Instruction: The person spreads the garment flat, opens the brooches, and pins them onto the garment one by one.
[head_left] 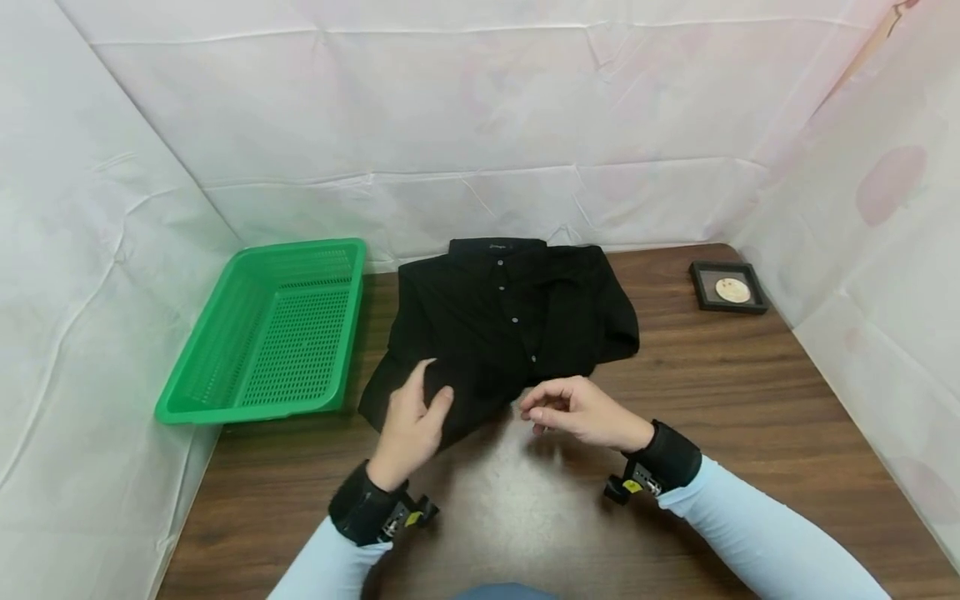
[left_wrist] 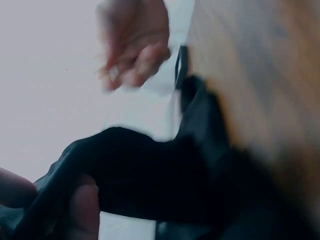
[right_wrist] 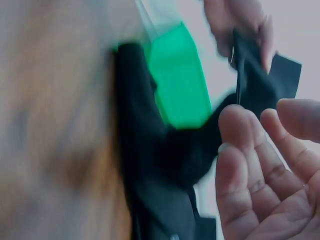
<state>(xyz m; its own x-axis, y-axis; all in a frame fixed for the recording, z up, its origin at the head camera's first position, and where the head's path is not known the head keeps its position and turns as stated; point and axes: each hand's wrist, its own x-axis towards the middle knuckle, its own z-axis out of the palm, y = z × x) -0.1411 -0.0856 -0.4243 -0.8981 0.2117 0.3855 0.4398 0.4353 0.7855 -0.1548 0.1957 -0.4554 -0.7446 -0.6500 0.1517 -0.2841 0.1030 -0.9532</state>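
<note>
A black button-up shirt lies front up on the table, its collar toward the back wall. My left hand pinches a part of the shirt near its front left, and the cloth rises off the table there. In the left wrist view the thumb and a finger hold the raised fabric between them. My right hand hovers just in front of the shirt's lower edge, fingers loosely bent and holding nothing. In the right wrist view its fingers overlap the lifted cloth.
A green plastic basket stands left of the shirt. At the back right corner lies a small black frame with a round cream-coloured disc inside. White sheeting hangs around the wooden table.
</note>
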